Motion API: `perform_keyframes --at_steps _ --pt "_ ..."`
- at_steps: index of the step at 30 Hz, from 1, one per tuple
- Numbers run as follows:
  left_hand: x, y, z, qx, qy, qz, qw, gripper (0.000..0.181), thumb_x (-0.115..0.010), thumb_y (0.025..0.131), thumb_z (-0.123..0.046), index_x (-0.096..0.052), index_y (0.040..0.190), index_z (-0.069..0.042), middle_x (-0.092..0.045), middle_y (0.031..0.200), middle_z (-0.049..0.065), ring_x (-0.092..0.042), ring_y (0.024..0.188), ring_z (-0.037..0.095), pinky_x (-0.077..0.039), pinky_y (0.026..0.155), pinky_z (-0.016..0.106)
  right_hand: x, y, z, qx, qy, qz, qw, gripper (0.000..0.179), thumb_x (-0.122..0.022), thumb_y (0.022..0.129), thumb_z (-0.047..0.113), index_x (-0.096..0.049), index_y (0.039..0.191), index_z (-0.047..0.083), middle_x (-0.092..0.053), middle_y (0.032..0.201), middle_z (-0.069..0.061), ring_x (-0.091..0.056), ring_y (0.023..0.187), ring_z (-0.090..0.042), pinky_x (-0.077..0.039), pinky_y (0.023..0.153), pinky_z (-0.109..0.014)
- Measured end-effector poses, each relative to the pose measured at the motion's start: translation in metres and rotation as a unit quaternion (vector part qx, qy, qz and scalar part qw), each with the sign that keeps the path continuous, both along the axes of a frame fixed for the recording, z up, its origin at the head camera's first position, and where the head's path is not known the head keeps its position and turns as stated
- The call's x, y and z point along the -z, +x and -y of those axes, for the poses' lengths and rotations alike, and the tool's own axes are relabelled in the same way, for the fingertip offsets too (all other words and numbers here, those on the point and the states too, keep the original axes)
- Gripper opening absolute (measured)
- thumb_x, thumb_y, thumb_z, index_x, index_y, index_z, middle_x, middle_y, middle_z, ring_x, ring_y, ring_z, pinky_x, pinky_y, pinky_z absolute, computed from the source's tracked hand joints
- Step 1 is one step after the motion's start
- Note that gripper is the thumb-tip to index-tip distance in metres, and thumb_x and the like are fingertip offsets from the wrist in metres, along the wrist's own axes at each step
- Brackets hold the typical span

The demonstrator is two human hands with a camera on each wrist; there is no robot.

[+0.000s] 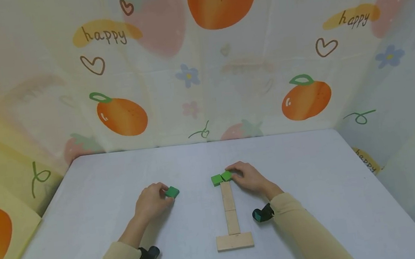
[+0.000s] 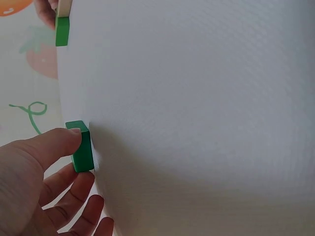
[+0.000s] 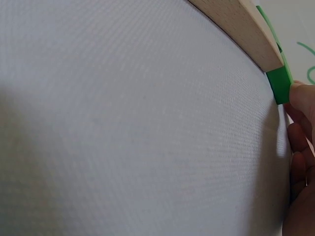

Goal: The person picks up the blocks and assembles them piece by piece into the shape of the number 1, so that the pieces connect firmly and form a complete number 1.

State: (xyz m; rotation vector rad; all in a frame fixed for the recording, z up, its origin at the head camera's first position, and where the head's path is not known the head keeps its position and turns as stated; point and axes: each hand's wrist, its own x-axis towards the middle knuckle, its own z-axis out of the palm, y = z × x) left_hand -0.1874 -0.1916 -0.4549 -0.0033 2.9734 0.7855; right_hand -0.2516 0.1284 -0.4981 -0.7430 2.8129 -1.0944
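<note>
Between thumb and fingers my left hand (image 1: 152, 203) pinches a dark green block (image 1: 172, 192), seen close up in the left wrist view as a small green block (image 2: 84, 152). Over at the far end of a wooden column, my right hand (image 1: 250, 178) pinches a light green block (image 1: 226, 175) by its right side. Beside that one lies another light green block (image 1: 216, 180), set at a slightly different angle. Two wooden planks, the upper plank (image 1: 227, 196) and the lower plank (image 1: 232, 222), lie end to end below the green pair. A crosswise plank (image 1: 234, 242) lies at their near end.
The white table (image 1: 296, 153) carries all the blocks. Its far edge meets a fruit-printed cloth (image 1: 223, 67). A dark wrist camera (image 1: 150, 256) is strapped to the left wrist, and another camera (image 1: 263, 213) to the right.
</note>
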Motion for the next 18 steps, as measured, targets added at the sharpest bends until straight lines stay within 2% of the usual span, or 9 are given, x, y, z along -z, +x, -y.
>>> perform_keyframes --at_steps 8,18 --pt "-0.0004 -0.0004 0.0002 0.002 0.002 0.002 1.0000 0.035 -0.070 0.074 -0.020 -0.063 0.103 -0.003 -0.062 0.090 0.009 -0.056 0.081 0.023 -0.046 0.069 0.038 -0.0015 0.0009 0.0008 -0.004 0.000 -0.005 1.0000 0.030 -0.054 0.088 0.008 -0.060 0.117 0.008 -0.061 0.118 -0.007 -0.052 0.116 -0.025 -0.036 0.100 -0.041" --pt "0.0026 -0.0031 -0.0016 0.008 -0.015 -0.001 0.9999 0.042 -0.075 0.072 -0.025 -0.062 0.104 0.000 -0.060 0.084 0.007 -0.054 0.074 0.020 -0.045 0.064 0.033 -0.0009 0.0007 0.0008 -0.002 0.003 -0.008 1.0000 0.030 -0.054 0.088 0.008 -0.060 0.117 0.008 -0.060 0.117 -0.007 -0.052 0.115 -0.025 -0.037 0.100 -0.041"
